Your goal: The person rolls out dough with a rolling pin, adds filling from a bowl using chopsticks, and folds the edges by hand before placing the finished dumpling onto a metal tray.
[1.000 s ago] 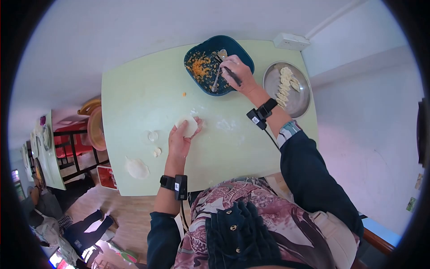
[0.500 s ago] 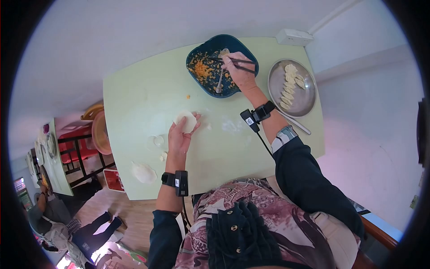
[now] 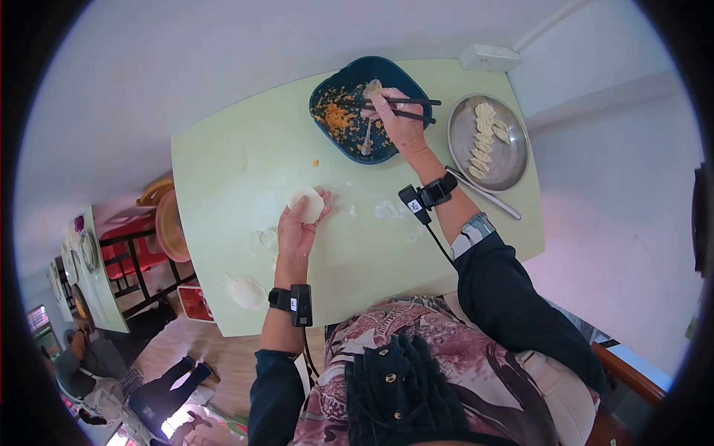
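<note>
My left hand [image 3: 301, 223] holds a round white dough wrapper [image 3: 306, 204] above the table, thumb on top and fingers beneath. My right hand [image 3: 398, 119] is closed on a pair of dark chopsticks [image 3: 416, 113] over the dark blue bowl [image 3: 321, 139]. Their tips reach towards the orange and green filling [image 3: 336, 119] on the bowl's left side. A metal spoon [image 3: 367, 140] leans inside the bowl. Right of the bowl, a round metal tray [image 3: 513, 160] bears several folded dumplings [image 3: 482, 137].
A rolling pin [image 3: 487, 195] lies beside the tray. Dough [image 3: 247, 291] and a clear round ring [image 3: 264, 239] lie on the pale green table [image 3: 223, 163]. At the lower left is another person [image 3: 111, 394], near red stools and an orange basin [image 3: 171, 227].
The chopsticks have shifted in my right hand, their ends now further right past the bowl's rim. My left hand still holds the wrapper in nearly the same place. The view has moved slightly.
</note>
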A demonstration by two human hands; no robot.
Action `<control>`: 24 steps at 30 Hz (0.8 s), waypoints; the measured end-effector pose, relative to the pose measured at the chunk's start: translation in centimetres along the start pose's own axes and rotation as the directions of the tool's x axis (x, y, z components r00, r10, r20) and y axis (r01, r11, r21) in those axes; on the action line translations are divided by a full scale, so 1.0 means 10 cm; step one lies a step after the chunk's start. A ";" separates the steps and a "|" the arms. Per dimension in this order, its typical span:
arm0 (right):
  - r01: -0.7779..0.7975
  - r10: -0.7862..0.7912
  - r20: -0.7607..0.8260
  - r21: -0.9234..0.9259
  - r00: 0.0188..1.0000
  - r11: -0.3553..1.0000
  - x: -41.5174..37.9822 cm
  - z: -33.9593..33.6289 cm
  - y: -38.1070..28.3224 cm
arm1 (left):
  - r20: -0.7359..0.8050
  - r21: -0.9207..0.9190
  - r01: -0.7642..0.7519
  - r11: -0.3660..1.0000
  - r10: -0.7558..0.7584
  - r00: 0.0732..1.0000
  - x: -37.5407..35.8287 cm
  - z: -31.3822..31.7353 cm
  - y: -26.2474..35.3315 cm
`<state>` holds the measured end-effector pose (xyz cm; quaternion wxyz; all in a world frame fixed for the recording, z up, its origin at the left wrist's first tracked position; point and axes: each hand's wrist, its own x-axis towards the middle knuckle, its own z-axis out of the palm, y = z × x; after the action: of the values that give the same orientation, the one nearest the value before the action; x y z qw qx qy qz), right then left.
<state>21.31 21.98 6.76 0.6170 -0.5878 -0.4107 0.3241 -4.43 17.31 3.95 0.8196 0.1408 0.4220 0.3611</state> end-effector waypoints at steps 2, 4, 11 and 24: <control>0.079 -0.080 -0.004 0.171 0.997 0.982 0.02 0.05 -0.02 | 0.006 0.000 0.005 1.000 -0.005 1.000 0.00 0.00 -0.02; 0.095 -0.096 0.069 0.008 0.993 0.995 0.01 0.03 0.03 | 0.002 -0.016 0.010 1.000 -0.010 1.000 -0.02 0.01 -0.02; -0.054 0.056 -0.025 0.098 0.998 0.994 -0.10 -0.03 -0.01 | -0.021 0.004 0.021 1.000 -0.021 1.000 -0.02 -0.04 -0.03; 0.220 -0.221 0.014 -0.185 0.975 0.958 -0.31 0.08 -0.04 | -0.020 -0.007 0.022 1.000 -0.022 1.000 -0.05 -0.07 -0.04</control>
<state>19.13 19.54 6.79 0.5933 -0.5942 -0.5001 0.2117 -4.92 16.60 3.60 0.8195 0.1299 0.4307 0.3549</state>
